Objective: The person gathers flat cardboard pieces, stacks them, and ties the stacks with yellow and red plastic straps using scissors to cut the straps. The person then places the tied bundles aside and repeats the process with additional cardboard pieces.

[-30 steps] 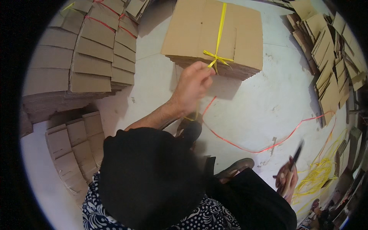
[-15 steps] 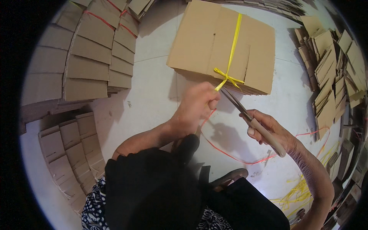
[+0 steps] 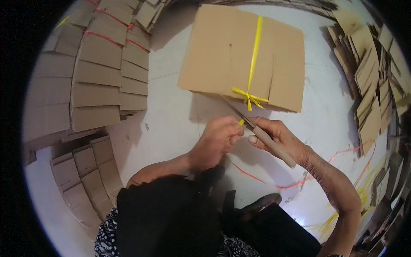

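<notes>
A bundle of flat cardboard sheets (image 3: pixel 214 51) lies in front of me on the floor, with a yellow plastic strap (image 3: pixel 255 51) round it, knotted at the near edge with short loose ends. My right hand (image 3: pixel 284 139) grips a knife (image 3: pixel 274 147) by its beige handle; the thin blade points up and left, just short of the bundle. Close by, my left hand (image 3: pixel 214 141) is closed, somewhat blurred, on a short yellow strap piece (image 3: pixel 241 122) that sticks out beside the knife. This piece is apart from the knot.
Tall cardboard stacks (image 3: pixel 96 73), some tied with red strap, stand at the left, and a lower stack (image 3: pixel 85 175) nearer me. Cardboard pieces (image 3: pixel 366 77) lean at the right. A red strap (image 3: pixel 252 174) curves over the floor (image 3: pixel 171 115); yellow strap scraps (image 3: pixel 334 220) lie lower right.
The yellow tail in my left hand has come away from the knot. Both hands have drawn back toward me, the right one with the knife also moving left. The view has shifted slightly.
</notes>
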`<state>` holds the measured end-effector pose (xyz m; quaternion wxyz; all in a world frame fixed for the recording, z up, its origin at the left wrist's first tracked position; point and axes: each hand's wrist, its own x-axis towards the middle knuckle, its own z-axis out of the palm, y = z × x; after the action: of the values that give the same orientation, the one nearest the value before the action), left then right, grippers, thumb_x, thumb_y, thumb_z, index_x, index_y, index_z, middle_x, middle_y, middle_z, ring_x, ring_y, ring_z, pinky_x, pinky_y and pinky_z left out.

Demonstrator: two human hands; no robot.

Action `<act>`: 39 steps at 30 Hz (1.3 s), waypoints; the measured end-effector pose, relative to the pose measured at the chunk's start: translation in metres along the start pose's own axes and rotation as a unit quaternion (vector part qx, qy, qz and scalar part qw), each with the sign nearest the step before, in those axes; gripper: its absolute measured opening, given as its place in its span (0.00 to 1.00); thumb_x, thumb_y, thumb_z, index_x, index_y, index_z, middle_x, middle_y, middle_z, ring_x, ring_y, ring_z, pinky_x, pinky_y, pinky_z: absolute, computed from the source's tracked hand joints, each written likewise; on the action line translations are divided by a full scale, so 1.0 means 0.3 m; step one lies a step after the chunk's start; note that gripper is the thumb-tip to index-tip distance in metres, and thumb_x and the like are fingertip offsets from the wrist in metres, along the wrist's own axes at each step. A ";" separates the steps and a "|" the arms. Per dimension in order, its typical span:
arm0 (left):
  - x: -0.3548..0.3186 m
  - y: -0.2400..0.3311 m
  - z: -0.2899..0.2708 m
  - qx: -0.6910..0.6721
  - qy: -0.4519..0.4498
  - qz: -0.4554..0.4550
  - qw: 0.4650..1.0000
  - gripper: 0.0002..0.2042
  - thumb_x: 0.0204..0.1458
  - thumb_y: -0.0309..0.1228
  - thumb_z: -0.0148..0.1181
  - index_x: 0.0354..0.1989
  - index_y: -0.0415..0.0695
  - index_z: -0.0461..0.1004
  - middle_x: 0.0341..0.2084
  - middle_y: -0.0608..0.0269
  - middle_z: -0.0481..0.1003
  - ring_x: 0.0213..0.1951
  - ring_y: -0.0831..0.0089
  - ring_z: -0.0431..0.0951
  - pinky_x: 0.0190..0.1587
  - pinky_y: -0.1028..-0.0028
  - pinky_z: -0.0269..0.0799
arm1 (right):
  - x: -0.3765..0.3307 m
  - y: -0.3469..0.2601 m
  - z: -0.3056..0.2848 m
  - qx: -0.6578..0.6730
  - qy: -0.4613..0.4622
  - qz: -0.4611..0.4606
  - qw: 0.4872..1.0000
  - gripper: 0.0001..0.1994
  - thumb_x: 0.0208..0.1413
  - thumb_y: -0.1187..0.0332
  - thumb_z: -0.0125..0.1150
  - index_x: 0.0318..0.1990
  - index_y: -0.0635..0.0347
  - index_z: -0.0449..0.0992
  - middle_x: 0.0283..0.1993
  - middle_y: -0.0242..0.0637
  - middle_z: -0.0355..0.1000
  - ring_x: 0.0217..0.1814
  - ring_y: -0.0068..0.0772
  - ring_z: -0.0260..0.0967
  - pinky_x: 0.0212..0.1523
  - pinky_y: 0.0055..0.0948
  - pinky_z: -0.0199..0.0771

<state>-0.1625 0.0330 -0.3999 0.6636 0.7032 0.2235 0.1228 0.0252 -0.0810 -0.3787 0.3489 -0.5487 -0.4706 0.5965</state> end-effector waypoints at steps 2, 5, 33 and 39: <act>-0.035 -0.027 -0.020 0.083 0.005 -0.007 0.997 0.06 0.55 0.31 0.49 0.30 0.43 0.67 0.19 0.72 0.62 0.19 0.85 0.58 0.20 0.83 0.53 | -0.051 0.001 0.014 0.001 -0.002 0.005 1.000 0.23 0.56 0.70 0.57 0.59 0.64 0.64 0.34 0.31 0.66 0.33 0.18 0.59 0.38 0.19 0.65; -0.076 -0.032 -0.129 0.111 0.132 -0.108 0.979 0.07 0.58 0.27 0.47 0.34 0.39 0.72 0.22 0.69 0.67 0.26 0.79 0.66 0.26 0.77 0.63 | -0.261 0.125 0.016 -0.020 0.045 -0.038 0.998 0.25 0.54 0.63 0.59 0.58 0.63 0.65 0.44 0.46 0.73 0.43 0.34 0.72 0.44 0.32 0.72; -0.171 -0.424 0.271 0.430 -0.353 0.193 0.808 0.06 0.44 0.21 0.54 0.32 0.41 0.69 0.59 0.41 0.56 0.63 0.36 0.51 0.63 0.45 0.46 | -0.993 0.898 1.239 -0.012 0.586 0.523 0.619 0.36 0.52 0.44 0.52 0.63 0.58 0.58 0.32 0.55 0.74 0.38 0.50 0.75 0.41 0.43 0.73; -0.125 -0.555 0.118 0.323 -0.176 0.032 0.929 0.03 0.50 0.22 0.54 0.33 0.41 0.69 0.34 0.50 0.72 0.36 0.55 0.74 0.38 0.67 0.71 | -1.029 0.678 0.978 0.004 0.447 0.596 0.666 0.35 0.49 0.57 0.60 0.65 0.53 0.55 0.27 0.53 0.73 0.32 0.57 0.73 0.35 0.45 0.72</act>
<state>-0.2038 -0.0127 -0.5629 0.4255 0.8964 0.1083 -0.0608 -0.1952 -0.4850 -0.4832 0.0894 -0.9118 0.1721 0.3619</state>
